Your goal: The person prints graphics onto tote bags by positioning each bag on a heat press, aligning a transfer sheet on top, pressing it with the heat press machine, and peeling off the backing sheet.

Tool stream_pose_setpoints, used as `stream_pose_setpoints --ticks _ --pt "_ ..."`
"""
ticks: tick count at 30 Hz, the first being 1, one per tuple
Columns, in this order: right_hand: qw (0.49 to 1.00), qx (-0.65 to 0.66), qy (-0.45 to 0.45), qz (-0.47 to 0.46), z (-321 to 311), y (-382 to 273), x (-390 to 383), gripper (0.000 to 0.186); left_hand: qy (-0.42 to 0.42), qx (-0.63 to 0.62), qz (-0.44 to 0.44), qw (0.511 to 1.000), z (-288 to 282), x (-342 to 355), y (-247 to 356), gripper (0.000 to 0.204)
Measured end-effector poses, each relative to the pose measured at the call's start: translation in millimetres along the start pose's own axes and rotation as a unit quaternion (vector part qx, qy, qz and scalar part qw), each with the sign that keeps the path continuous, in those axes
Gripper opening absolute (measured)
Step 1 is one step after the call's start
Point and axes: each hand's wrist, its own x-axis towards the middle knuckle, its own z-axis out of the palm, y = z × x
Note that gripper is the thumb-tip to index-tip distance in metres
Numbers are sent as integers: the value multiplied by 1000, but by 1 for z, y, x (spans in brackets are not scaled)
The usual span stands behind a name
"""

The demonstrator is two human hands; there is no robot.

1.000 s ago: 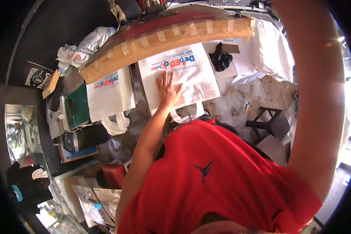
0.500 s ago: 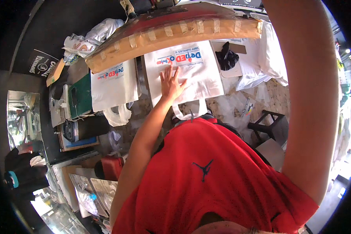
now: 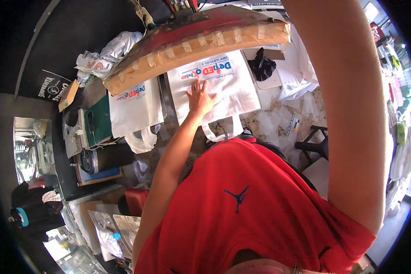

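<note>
White fabric, flat and sunlit, faces a worker seen from the head camera: a rectangular white cloth tote bag [image 3: 235, 98] lies directly ahead, its visible length running away from the body and its near end slanting slightly to the worker's right. The far end disappears behind the brown, tape-striped rim [image 3: 205, 41] of a broad red-topped plate [image 3: 210, 20] that overhangs it, tilted.

The left hand [image 3: 200, 101] is the nearer one, laid on the bag left of its middle, fingers spread and pointing up toward the print; it grips nothing. Most of the cloth stretches to the right of that palm. The right arm [image 3: 351, 105] reaches up past the upper edge of the frame, leaving the right hand out of sight and its grip impossible to tell.

Blue and red lettering [image 3: 208, 71], upside down to the wearer, crosses the bag's upper visible part. The cloth below is plain, with soft creases toward the right, and a white strap handle [image 3: 236, 126] loops off the near edge. Whatever carries the bag is almost wholly covered by it. A second white printed bag [image 3: 134, 112] lies to the left, apart from the first; crumpled black plastic [image 3: 262, 66] sits just beyond the right edge.
</note>
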Motion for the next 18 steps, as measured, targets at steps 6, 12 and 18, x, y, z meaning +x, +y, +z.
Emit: stream_pose_setpoints --ticks 6,12,18 --pt "1000 5 -3 -24 8 -2 12 45 -19 -15 -39 999 -8 -8 -9 71" --pt "1000 0 -5 -26 7 -7 13 45 -11 -22 -30 999 -6 -7 -10 72" --pt "1000 -15 2 -23 3 -8 15 45 -21 -20 -14 999 -10 3 -6 73"
